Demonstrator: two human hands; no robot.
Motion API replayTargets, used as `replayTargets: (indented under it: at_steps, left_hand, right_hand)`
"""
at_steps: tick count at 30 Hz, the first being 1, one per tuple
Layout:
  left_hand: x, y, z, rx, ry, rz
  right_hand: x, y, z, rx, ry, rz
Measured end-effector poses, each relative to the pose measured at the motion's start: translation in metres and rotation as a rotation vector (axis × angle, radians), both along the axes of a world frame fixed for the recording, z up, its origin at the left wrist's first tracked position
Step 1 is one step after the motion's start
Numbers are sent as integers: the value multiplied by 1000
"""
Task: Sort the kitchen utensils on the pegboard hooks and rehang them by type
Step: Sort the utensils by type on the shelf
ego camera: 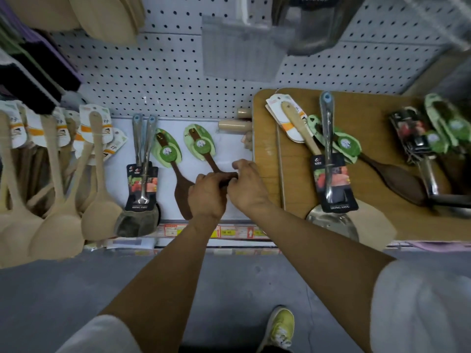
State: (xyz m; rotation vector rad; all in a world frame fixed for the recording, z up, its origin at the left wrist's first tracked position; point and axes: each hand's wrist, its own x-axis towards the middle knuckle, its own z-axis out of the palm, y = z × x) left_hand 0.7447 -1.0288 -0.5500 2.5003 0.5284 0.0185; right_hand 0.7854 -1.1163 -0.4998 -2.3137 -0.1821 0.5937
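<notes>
A dark brown wooden spatula with a green tag (pixel 201 146) hangs on the pegboard (pixel 163 80). My left hand (pixel 207 193) and my right hand (pixel 246 186) both grip its lower part, hiding the blade. A second dark spatula (pixel 178 179) hangs just left of it. Two steel spatulas (pixel 142 174) with black cards hang further left. Several pale wooden spoons (pixel 58 189) hang at the far left. On the wooden board (pixel 272 179) at the right lie a pale spatula (pixel 300 128), a steel spatula (pixel 328 161) and a dark spatula (pixel 397 179).
More packaged steel utensils (pixel 418 143) and green-tagged ones (pixel 448 123) lie at the board's right end. Pale rolling-pin handles (pixel 234 126) stick out beside the board. Price labels (pixel 224 231) line the shelf edge. Brushes (pixel 38 80) hang top left. A yellow shoe (pixel 280 327) stands on the grey floor.
</notes>
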Motion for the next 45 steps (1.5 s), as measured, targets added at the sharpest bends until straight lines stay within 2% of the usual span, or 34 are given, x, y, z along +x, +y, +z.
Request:
replayTargets:
  at_steps: [4, 9, 20, 24, 26, 29, 32, 34, 39, 43, 45]
  left_hand:
    - [-19, -11, 27, -48, -168, 71]
    - [-30, -45, 59, -5, -210, 157]
    - [-30, -153, 118, -52, -293, -58]
    - [-18, -190, 129, -61, -293, -173]
    - [-10, -213, 133, -63, -326, -273]
    - [3, -251, 130, -47, -360, -368]
    - [17, -297, 128, -52, -361, -427]
    - [27, -331, 128, -89, -368, -425]
    - [56, -396, 119, -248, -308, -234]
    - [79, -419, 95, -187, -27, -417]
    - [89, -427, 88, -98, 79, -490]
  right_hand:
    - [-6, -19, 20, 47, -16, 14]
    - [-7, -55, 45, 50, -38, -10]
    - [8, -185, 85, -72, -40, -228]
    - [13, -233, 82, 35, -37, -358]
    - [13, -253, 87, 168, 29, -466]
    - [20, -281, 98, 398, 319, -608]
    - [36, -318, 100, 437, 443, -633]
    - [53, -349, 93, 367, 403, -628]
    - [107, -426, 85, 143, 252, -678]
    - [140, -470, 85, -80, 120, -570]
    - [150, -479, 84, -136, 100, -497]
